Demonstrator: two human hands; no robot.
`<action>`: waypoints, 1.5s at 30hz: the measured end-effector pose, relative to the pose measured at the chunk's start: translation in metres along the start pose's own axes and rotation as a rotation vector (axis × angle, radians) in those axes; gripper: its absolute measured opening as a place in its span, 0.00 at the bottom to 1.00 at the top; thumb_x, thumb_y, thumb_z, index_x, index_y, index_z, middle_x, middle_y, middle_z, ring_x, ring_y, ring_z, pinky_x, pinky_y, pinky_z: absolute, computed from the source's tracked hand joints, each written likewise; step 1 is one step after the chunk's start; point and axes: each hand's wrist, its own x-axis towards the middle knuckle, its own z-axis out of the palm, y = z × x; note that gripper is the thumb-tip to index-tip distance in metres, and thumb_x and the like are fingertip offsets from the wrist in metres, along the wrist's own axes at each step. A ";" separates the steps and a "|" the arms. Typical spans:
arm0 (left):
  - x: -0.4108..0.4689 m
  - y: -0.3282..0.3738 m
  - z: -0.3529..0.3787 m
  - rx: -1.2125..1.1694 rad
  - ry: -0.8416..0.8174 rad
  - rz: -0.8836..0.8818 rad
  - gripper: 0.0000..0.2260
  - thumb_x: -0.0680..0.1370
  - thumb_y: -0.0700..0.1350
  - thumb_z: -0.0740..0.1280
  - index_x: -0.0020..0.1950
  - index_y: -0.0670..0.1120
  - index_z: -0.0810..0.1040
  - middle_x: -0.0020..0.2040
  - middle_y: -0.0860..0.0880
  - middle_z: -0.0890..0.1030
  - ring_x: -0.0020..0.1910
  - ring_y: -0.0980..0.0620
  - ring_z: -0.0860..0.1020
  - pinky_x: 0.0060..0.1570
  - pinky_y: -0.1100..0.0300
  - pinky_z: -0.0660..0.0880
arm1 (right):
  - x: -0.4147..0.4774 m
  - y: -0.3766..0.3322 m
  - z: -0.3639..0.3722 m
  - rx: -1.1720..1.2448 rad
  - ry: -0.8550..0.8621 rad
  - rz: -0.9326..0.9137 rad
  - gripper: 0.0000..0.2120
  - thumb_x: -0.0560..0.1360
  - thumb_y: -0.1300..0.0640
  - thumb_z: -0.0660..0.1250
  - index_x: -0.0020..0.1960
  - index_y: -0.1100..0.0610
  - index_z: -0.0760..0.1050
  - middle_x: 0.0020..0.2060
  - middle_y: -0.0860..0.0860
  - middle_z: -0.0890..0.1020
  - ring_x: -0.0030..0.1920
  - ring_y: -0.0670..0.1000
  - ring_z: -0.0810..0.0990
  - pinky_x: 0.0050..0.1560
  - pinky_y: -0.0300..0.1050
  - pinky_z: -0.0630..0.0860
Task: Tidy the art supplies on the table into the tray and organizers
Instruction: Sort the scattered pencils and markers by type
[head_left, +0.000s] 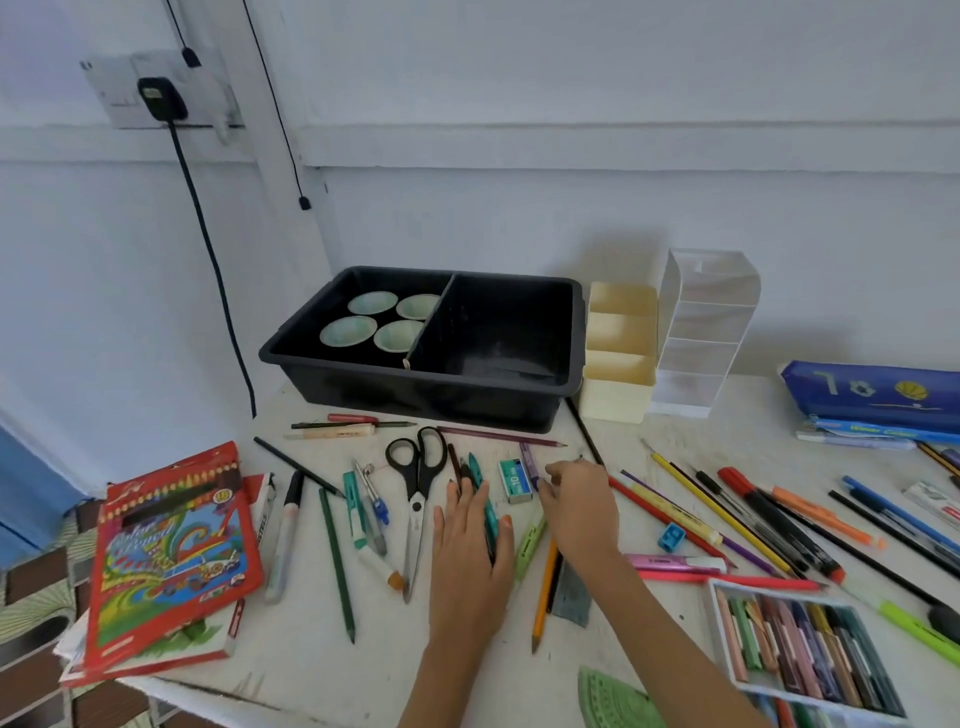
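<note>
A black two-compartment tray (576, 332) stands at the back of the table; its left half holds several small pale bowls (371, 303), its right half looks bare. Beside it stand a cream organizer (618, 400) and a clear tiered organizer (701, 332). My left hand (470, 540) lies flat, fingers straight, on a teal pen (485, 499) and dark pens. My right hand (579, 499) has its fingers curled at a small purple item (530, 465) beside a teal staples box (514, 480). Scissors (418, 483) lie left of my hands.
Pens, pencils and markers (779, 514) are scattered over the white table. A red colour-pencil box (171, 551) lies at the left edge, an open pastel box (800, 644) front right, blue boxes (872, 400) far right. A green stencil (613, 701) sits at the front edge.
</note>
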 end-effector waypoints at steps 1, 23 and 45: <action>0.000 -0.001 0.000 -0.005 -0.003 -0.010 0.33 0.74 0.63 0.42 0.76 0.51 0.57 0.77 0.54 0.53 0.73 0.64 0.42 0.67 0.71 0.32 | 0.002 -0.002 0.003 -0.061 -0.011 0.005 0.11 0.78 0.53 0.62 0.56 0.56 0.78 0.52 0.53 0.78 0.57 0.52 0.73 0.52 0.43 0.74; -0.008 -0.001 -0.024 -0.026 0.131 0.018 0.21 0.78 0.50 0.52 0.67 0.46 0.72 0.66 0.50 0.74 0.68 0.53 0.69 0.71 0.49 0.62 | -0.024 -0.039 -0.009 0.777 0.128 0.128 0.03 0.74 0.57 0.70 0.47 0.52 0.78 0.37 0.44 0.81 0.38 0.41 0.79 0.38 0.31 0.73; -0.007 -0.040 -0.067 0.373 0.474 -0.147 0.13 0.62 0.34 0.78 0.44 0.40 0.82 0.33 0.46 0.80 0.35 0.45 0.76 0.33 0.54 0.73 | -0.069 -0.064 0.019 0.915 0.059 0.211 0.03 0.75 0.57 0.68 0.44 0.49 0.76 0.36 0.45 0.81 0.34 0.43 0.81 0.35 0.31 0.75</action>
